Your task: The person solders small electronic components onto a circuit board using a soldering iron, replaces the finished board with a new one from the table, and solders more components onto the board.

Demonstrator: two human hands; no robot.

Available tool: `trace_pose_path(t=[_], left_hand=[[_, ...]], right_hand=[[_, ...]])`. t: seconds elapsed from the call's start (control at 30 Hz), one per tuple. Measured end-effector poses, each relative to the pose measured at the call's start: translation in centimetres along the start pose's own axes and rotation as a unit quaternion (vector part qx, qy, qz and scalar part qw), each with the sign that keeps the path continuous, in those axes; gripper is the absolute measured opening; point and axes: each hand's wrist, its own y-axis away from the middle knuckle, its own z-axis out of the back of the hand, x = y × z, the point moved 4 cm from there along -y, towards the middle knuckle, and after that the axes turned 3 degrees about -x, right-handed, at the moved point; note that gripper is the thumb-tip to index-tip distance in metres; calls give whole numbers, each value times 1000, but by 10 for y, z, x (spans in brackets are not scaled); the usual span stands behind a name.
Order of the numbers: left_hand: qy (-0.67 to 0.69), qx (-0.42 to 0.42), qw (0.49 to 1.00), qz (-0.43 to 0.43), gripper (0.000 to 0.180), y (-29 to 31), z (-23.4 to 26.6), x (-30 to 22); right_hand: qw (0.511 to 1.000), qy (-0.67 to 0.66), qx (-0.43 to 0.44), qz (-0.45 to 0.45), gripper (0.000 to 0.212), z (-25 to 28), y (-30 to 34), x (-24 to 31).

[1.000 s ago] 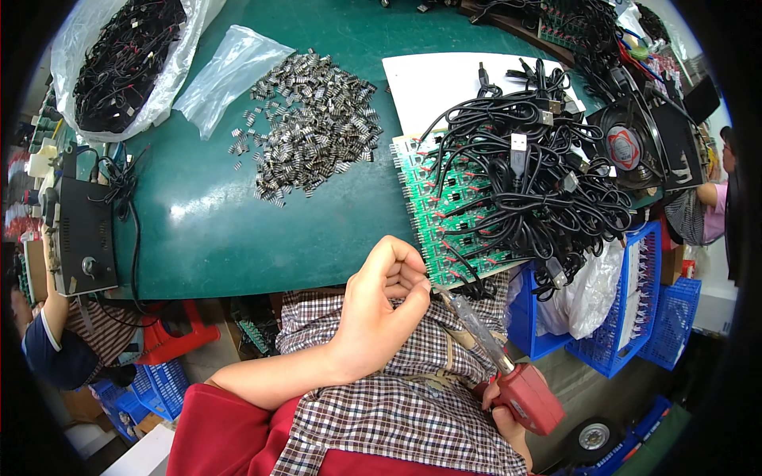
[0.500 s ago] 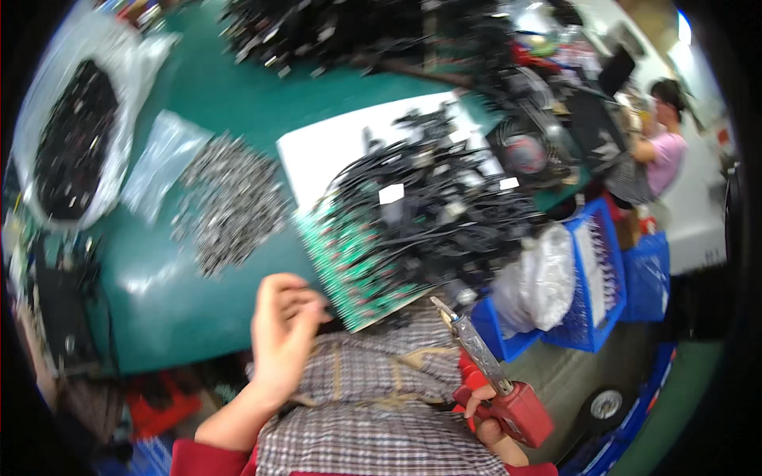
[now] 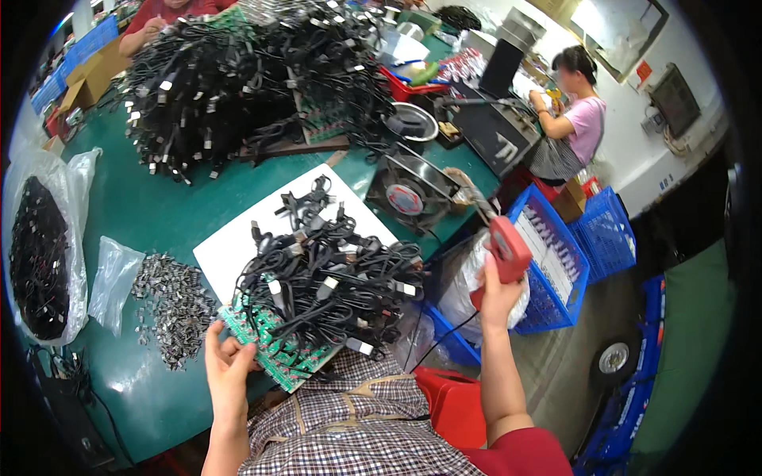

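Observation:
My left hand (image 3: 229, 361) pinches the near-left edge of a green circuit board panel (image 3: 266, 349), thumb above. A tangled heap of black USB cables (image 3: 325, 270) covers most of the panel and hides how they join it. Underneath lies a white sheet (image 3: 225, 247). My right hand (image 3: 500, 292) is wrapped round the handle of a red pistol-shaped soldering gun (image 3: 510, 248), held up to the right of the heap. Its metal barrel slants up and away, close to a small fan (image 3: 403, 198) on the table.
Small metal connectors (image 3: 176, 305) lie left of the panel, near a bag of black parts (image 3: 40, 262). A large cable pile (image 3: 206, 95) fills the far table. Blue crates (image 3: 556, 262) stand at right. One person (image 3: 583, 119) sits beyond; another person's hand (image 3: 151, 30) shows far left.
My right hand has lifted the soldering gun from beside my lap, up and forward. My left hand, previously just off the board's edge, now grips it. The head view has shifted, showing more of the far table.

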Motion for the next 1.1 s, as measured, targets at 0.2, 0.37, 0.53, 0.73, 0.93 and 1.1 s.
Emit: trace_pose_path(t=[0.2, 0.37, 0.53, 0.73, 0.93, 1.1], left_hand=[[43, 37, 998, -2, 49, -12, -15, -3], [58, 33, 997, -25, 44, -7, -5, -7], [109, 89, 988, 63, 39, -9, 3, -3], [104, 120, 984, 79, 28, -16, 8, -5], [72, 199, 961, 180, 27, -14, 0, -16], [132, 221, 963, 77, 27, -12, -10, -31]], right_hand=[[990, -52, -61, 117, 32, 22, 18, 52], [984, -66, -5, 164, 34, 17, 49, 108], [965, -184, 169, 76, 42, -38, 86, 148], [706, -460, 386, -375, 53, -181, 86, 130], [585, -513, 408, -477, 55, -209, 80, 88], [530, -542, 394, -519, 58, -211, 73, 77]])
